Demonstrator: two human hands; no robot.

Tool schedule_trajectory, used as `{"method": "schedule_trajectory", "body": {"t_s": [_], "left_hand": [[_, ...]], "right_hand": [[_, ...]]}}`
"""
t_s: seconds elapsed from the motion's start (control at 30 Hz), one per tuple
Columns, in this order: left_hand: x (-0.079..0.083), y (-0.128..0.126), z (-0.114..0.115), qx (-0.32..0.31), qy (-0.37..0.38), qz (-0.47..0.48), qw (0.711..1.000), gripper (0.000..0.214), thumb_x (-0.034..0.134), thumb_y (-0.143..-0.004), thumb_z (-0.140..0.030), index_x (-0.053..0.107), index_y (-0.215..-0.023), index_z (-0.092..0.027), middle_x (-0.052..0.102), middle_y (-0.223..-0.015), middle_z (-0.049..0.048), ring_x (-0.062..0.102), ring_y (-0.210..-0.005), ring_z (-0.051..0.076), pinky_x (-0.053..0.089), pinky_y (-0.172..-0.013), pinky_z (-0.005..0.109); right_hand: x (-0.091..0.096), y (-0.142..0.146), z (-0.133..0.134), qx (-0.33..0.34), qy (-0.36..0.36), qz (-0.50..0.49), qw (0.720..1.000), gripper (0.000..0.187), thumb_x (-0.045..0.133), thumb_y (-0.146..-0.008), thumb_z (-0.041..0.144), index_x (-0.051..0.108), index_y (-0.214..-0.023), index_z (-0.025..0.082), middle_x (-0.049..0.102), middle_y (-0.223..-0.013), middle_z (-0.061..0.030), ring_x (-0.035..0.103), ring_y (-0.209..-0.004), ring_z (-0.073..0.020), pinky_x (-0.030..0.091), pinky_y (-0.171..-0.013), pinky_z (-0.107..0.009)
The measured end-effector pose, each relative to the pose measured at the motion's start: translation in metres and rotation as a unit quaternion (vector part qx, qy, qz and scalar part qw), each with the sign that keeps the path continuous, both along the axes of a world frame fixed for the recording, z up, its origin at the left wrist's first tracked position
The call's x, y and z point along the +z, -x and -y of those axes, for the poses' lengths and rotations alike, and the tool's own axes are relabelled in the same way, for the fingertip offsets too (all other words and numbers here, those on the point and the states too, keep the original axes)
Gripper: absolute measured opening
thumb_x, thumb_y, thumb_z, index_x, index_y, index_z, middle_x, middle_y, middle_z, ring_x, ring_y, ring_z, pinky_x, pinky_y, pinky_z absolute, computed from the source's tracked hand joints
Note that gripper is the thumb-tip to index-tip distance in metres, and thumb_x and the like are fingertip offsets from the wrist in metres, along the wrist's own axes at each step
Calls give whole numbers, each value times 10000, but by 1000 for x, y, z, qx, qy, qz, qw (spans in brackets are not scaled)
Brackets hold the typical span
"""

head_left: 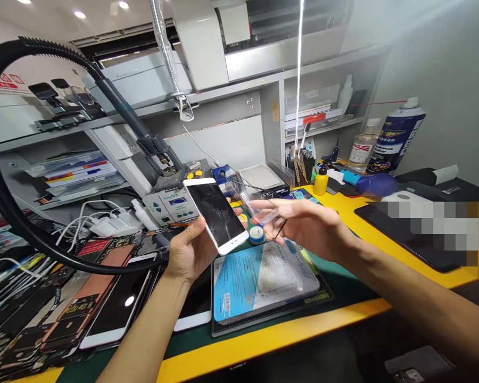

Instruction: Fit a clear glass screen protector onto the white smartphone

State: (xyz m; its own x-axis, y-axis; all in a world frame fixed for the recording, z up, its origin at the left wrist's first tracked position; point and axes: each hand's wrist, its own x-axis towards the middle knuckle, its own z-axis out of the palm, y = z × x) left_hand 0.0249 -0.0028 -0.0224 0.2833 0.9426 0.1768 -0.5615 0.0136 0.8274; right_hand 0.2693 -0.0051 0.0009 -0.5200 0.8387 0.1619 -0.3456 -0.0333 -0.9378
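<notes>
My left hand (187, 250) grips a white phone (215, 215) with a cracked dark screen, held up and tilted over the bench. My right hand (303, 226) is just right of the phone, fingers pinched on a thin clear film or glass sheet (257, 210) that reaches toward the phone's edge. Below both hands lies a blue-and-white packet (259, 279) on a dark work mat (323, 295).
Several phones and screens (104, 308) lie piled at left. A rework station (173, 202) and black hose (8, 175) stand behind. Bottles and a spray can (395, 138) sit at back right, a black pad (415, 234) on the yellow bench (263, 340).
</notes>
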Motion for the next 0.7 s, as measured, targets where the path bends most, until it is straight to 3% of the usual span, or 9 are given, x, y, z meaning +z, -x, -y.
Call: {"method": "schedule_trajectory", "body": {"t_s": [0.13, 0.27, 0.4, 0.57, 0.7], "left_hand": [[5, 6, 1, -30, 10, 2, 999, 477, 523, -930, -485, 700, -1259, -189, 737, -1178, 153, 717, -1008, 382, 506, -977, 620], [12, 11, 0, -78, 20, 0, 997, 568, 452, -938, -537, 724, -1167, -95, 737, -980, 193, 708, -728, 300, 586, -754, 515], [17, 12, 0, -110, 48, 16, 993, 590, 411, -958, -529, 723, -1127, -57, 704, -880, 178, 644, -646, 232, 584, -624, 411], [16, 13, 0, -154, 68, 0, 986, 610, 349, -984, -530, 714, -1118, -59, 696, -834, 181, 629, -593, 213, 567, -546, 366], [13, 13, -2, -203, 90, -5, 975, 673, 293, -1000, -539, 707, -1119, -22, 698, -822, 192, 637, -547, 194, 571, -510, 345]], "right_hand": [[5, -8, -5, 54, 110, -74, 990, 586, 485, -811, 474, 729, -1171, 81, 747, -1057, -182, 658, -865, -275, 481, -670, -366], [4, -13, -12, 109, 146, -109, 977, 669, 467, -772, 536, 690, -1221, 93, 748, -1064, -186, 669, -932, -288, 483, -695, -362], [0, -16, -19, 128, 169, -139, 967, 662, 474, -763, 570, 691, -1186, 109, 748, -1025, -179, 641, -811, -259, 461, -658, -341], [-2, -20, -25, 96, 197, -139, 966, 652, 488, -758, 578, 692, -1166, 111, 739, -981, -175, 604, -746, -253, 426, -608, -333], [-2, -22, -28, 95, 180, -130, 970, 625, 489, -764, 582, 701, -1136, 127, 734, -983, -172, 589, -757, -252, 431, -628, -338]]}}
